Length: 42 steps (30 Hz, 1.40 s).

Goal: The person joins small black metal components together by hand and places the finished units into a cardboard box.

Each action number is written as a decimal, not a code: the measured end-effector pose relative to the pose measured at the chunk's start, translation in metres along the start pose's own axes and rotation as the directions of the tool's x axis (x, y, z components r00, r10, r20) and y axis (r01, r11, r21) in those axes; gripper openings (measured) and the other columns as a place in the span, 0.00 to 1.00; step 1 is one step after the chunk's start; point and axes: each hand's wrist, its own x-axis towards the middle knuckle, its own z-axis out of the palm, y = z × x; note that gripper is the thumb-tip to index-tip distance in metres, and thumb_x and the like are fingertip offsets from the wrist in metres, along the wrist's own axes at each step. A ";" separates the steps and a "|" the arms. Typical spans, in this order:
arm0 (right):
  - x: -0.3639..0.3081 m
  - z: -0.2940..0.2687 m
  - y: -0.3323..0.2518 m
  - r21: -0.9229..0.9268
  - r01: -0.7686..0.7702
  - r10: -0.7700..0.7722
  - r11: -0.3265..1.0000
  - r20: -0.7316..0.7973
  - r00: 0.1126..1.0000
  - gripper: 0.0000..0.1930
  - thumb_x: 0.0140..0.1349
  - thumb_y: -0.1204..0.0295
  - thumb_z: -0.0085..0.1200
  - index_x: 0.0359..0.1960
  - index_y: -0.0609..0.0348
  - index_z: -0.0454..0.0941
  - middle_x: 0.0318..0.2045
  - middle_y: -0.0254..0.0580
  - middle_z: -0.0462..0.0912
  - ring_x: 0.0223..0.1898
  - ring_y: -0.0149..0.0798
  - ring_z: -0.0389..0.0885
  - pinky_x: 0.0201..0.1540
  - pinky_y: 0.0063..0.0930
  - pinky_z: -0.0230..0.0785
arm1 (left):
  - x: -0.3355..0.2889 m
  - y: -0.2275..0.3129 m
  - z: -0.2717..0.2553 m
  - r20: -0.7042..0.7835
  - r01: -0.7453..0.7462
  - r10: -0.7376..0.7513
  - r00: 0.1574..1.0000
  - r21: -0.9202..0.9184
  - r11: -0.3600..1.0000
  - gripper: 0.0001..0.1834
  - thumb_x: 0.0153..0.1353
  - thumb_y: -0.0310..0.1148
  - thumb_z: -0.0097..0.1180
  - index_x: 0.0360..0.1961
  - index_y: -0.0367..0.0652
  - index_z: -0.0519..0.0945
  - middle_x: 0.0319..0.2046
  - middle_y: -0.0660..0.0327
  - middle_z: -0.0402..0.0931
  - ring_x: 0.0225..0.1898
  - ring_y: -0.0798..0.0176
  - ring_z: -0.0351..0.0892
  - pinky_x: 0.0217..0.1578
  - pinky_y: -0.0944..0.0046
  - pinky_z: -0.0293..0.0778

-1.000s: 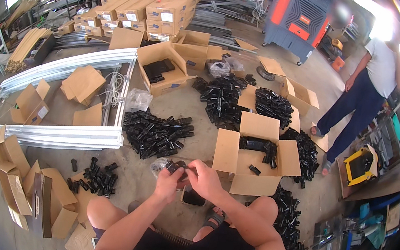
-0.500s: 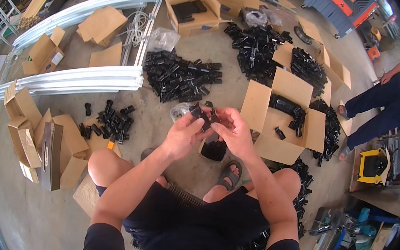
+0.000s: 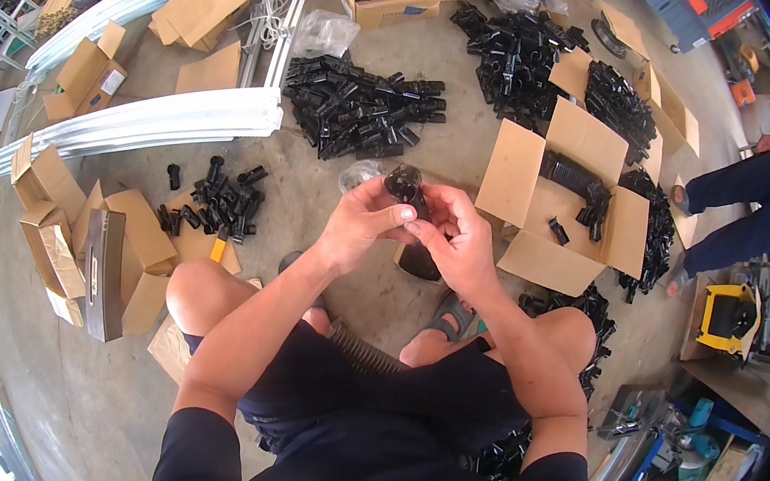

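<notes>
In front of my knees, both hands are closed around a black tubular plastic fitting, its round end pointing up and away. My left hand grips it from the left with thumb and fingers. From the other side my right hand pinches its lower part, which the fingers partly hide. Below the hands, a small dark container stands on the floor, half covered. A clear plastic bag lies just beyond my left hand.
Beyond my hands lies a heap of black fittings; another pile is farther right. An open cardboard box holding black parts stands at right. White metal rails and a smaller group of fittings lie left. A person stands far right.
The black fitting has been turned in my hands, so its round end now shows. My hands have risen slightly in the picture, and the whole view has shifted a little.
</notes>
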 end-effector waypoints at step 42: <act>0.014 -0.028 -0.009 0.050 0.044 -0.048 0.998 0.076 0.996 0.22 0.63 0.75 0.68 0.57 0.66 0.78 0.45 0.41 0.81 0.40 0.29 0.84 0.41 0.22 0.79 | -0.002 0.003 0.011 -0.007 -0.061 0.069 0.998 0.387 0.920 0.17 0.65 0.25 0.66 0.55 0.34 0.83 0.43 0.60 0.86 0.44 0.71 0.83 0.49 0.67 0.80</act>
